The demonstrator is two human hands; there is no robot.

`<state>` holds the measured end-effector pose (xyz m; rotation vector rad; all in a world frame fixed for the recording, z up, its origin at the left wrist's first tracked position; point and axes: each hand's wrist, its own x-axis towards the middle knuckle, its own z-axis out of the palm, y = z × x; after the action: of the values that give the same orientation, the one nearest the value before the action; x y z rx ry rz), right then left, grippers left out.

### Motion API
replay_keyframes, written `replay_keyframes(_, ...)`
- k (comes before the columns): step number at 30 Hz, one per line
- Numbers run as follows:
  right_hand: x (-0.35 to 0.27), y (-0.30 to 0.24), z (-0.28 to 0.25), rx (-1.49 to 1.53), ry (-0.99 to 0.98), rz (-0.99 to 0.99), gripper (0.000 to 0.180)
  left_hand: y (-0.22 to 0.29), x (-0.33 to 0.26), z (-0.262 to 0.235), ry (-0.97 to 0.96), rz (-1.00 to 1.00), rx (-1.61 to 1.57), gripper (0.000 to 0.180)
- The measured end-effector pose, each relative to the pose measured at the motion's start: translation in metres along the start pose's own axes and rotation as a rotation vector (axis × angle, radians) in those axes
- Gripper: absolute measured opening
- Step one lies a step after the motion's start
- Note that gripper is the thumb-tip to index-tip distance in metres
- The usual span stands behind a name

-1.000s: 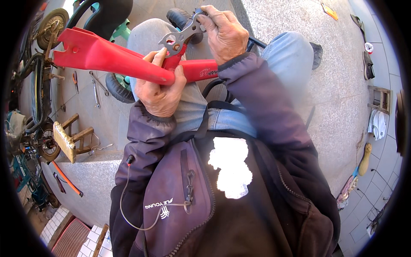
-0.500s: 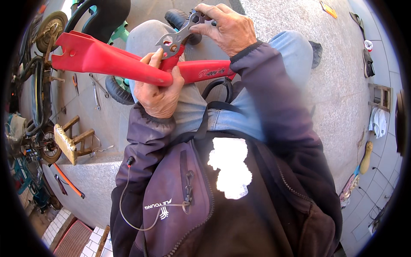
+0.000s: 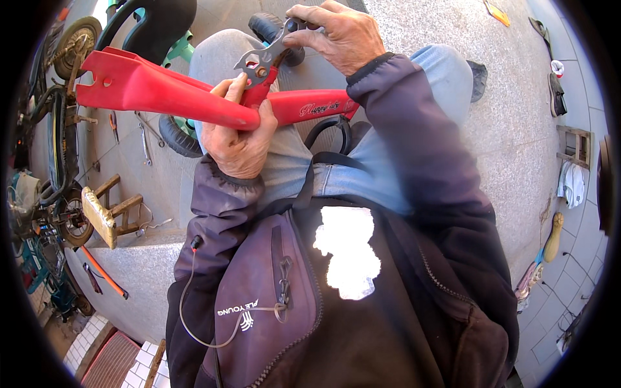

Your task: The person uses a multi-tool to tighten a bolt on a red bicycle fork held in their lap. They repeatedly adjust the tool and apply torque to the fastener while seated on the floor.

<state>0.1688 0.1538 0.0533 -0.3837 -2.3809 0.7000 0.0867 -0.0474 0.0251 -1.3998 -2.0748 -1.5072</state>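
A red child's bike frame (image 3: 152, 87) lies across my lap, its forked end out to the left. My left hand (image 3: 238, 147) is wrapped round the frame near its middle, with a fingertip against a flat silver multi-hole wrench (image 3: 270, 54). The wrench's lower end sits at the top of the frame's short upright tube (image 3: 257, 94); whether it grips anything there is hidden. At the upper end of the wrench, the thumb and fingers of my right hand (image 3: 343, 37) are closed round it. A black ring-shaped part (image 3: 318, 132) hangs below the frame's right end.
On the floor to the left lie spanners (image 3: 144, 143) and a screwdriver (image 3: 114, 126), near a small wooden stool (image 3: 103, 216). Bicycles (image 3: 58, 139) crowd the far left. Black wheels (image 3: 266, 29) lie beyond my knees. Shoes (image 3: 556, 96) and another stool (image 3: 574, 146) line the right wall.
My right hand has shifted slightly left and up at the wrench's upper end. The frame has moved barely left; my left hand keeps its hold.
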Motion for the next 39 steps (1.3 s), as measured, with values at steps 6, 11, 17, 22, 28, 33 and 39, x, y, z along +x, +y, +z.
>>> replay_keyframes(6, 0.000, 0.007, 0.002, 0.020, 0.020, -0.045, 0.035, 0.000, 0.000, -0.002, -0.013, 0.001, -0.015, 0.047)
replay_keyframes(11, 0.000, 0.008, 0.002, 0.027, -0.010, -0.025, 0.035, 0.001, 0.003, -0.001, 0.003, 0.006, -0.036, 0.051)
replay_keyframes(17, 0.000, 0.004, 0.001, 0.025, -0.041, 0.023, 0.037, 0.001, 0.001, -0.005, -0.054, -0.008, -0.042, 0.047)
replay_keyframes(22, -0.006, 0.013, 0.014, -0.021, 0.087, -0.030, 0.036, -0.003, -0.001, -0.004, -0.045, -0.007, -0.071, 0.047)
replay_keyframes(28, -0.013, 0.011, 0.021, -0.089, 0.181, -0.028, 0.038, 0.000, 0.000, -0.004, -0.053, -0.031, -0.093, 0.043)
replay_keyframes(33, -0.014, 0.015, 0.026, -0.082, 0.212, -0.068, 0.038, 0.001, 0.000, -0.002, -0.026, -0.012, -0.034, 0.040)
replay_keyframes(39, -0.017, 0.011, 0.021, -0.249, 0.144, -0.114, 0.047, 0.001, 0.001, -0.002, -0.011, 0.008, 0.000, 0.040)
